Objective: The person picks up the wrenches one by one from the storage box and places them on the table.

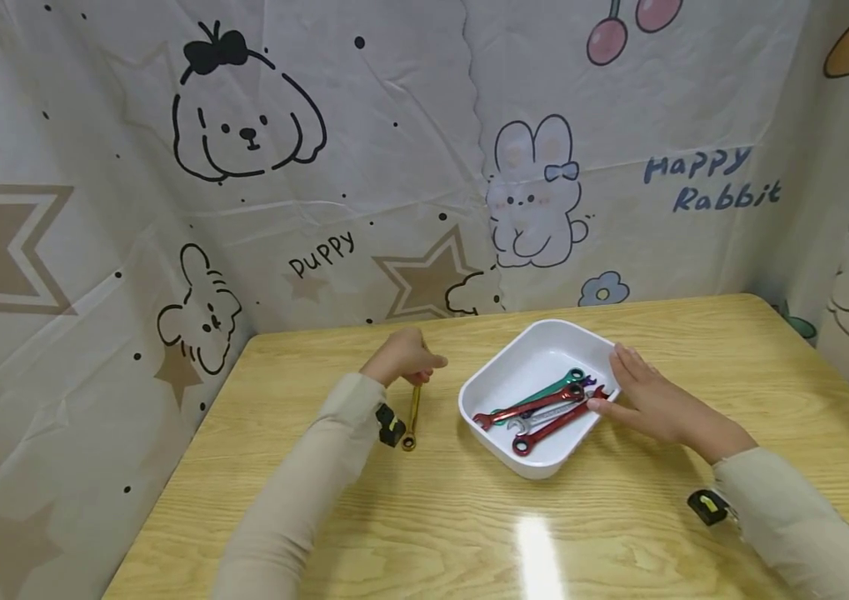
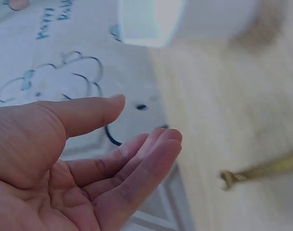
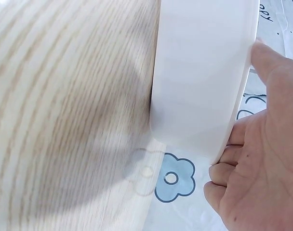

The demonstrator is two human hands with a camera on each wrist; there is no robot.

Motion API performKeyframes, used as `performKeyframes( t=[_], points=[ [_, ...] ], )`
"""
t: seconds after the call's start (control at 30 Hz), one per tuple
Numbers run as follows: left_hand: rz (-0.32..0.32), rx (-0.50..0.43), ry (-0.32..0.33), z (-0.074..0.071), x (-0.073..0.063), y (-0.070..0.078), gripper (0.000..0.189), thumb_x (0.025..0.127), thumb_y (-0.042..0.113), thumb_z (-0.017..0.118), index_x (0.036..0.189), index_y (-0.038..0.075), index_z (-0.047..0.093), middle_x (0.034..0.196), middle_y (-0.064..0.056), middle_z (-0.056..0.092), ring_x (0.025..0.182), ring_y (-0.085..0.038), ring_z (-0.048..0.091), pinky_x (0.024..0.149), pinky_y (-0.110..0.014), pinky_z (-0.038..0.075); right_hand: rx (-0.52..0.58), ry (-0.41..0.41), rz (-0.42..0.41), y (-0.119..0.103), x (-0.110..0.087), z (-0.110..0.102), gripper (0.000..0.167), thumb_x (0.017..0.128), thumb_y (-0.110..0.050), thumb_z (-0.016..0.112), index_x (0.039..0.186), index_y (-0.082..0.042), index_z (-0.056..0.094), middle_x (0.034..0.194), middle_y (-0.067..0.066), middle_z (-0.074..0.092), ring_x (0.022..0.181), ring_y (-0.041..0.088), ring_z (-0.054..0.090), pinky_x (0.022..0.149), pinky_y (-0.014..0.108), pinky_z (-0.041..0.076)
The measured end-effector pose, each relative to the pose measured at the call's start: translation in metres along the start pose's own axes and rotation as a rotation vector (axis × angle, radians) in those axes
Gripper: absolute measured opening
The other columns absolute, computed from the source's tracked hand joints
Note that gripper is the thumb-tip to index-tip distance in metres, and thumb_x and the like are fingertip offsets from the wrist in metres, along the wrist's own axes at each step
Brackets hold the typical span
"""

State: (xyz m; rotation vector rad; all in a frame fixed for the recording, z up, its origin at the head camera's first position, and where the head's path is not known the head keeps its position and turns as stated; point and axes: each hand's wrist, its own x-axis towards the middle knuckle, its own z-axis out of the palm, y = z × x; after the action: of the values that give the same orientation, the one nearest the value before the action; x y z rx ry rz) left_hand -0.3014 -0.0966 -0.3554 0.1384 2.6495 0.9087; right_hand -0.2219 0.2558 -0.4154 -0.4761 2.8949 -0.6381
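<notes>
Backdrop [image 1: 394, 108] with cartoon animals wraps round a wood-grain table [image 1: 424, 533], and there's a white tray [image 1: 536, 471] sitting on it. Right hand [image 1: 652, 400] just rests along the tray's rim, not wrapped round it as far as I can tell. Left hand [image 1: 403, 358] has thumb and fingers apart, holding nothing. Wrenches [image 1: 559, 426] are jumbled in the tray, red, green, silver. Gold wrench [image 1: 413, 417] lies left of the tray, below the left hand (easily the closer one), long axis pointing roughly at the person, ring end nearest them. Writing: "Happy Rabbit" and "puppy" on the backdrop; no readable brands.
</notes>
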Motion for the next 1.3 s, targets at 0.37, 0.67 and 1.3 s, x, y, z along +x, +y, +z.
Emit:
performKeyframes(
  t=[0.37,0.67,1.3],
  points=[
    [0.147,-0.025,0.007,0.006,0.01,0.053,0.026,0.09,0.021,0.069,0.098,-0.003,0.069,0.089,-0.014,0.068,0.078,-0.024,0.067,0.067,-0.027,0.057,0.002,0.002,0.003,0.0,0.0,-0.001,0.1,0.092,-0.061,0.049,0.147,0.012,0.008,0.155,0.031,-0.003,0.141,0.049,0.0,0.111,0.064,0.008],
    [0.194,-0.104,-0.017,0.029,0.023,0.076,0.02,0.088,0.016,0.071,0.092,-0.003,0.07,0.089,-0.015,0.068,0.082,-0.026,0.066,0.07,-0.031,0.057,0.006,0.014,-0.018,0.001,0.0,0.001,0.099,0.092,-0.058,0.051,0.147,0.013,0.009,0.154,0.032,-0.001,0.141,0.049,0.001,0.112,0.062,0.008],
    [0.153,-0.141,0.004,0.103,0.041,0.096,0.013,0.085,0.017,0.074,0.088,0.004,0.073,0.076,-0.004,0.066,0.08,-0.022,0.067,0.065,-0.025,0.054,0.004,0.007,-0.016,0.001,0.0,0.001,0.099,0.092,-0.059,0.05,0.147,0.013,0.009,0.155,0.031,-0.002,0.142,0.048,0.0,0.112,0.062,0.008]
  ],
)
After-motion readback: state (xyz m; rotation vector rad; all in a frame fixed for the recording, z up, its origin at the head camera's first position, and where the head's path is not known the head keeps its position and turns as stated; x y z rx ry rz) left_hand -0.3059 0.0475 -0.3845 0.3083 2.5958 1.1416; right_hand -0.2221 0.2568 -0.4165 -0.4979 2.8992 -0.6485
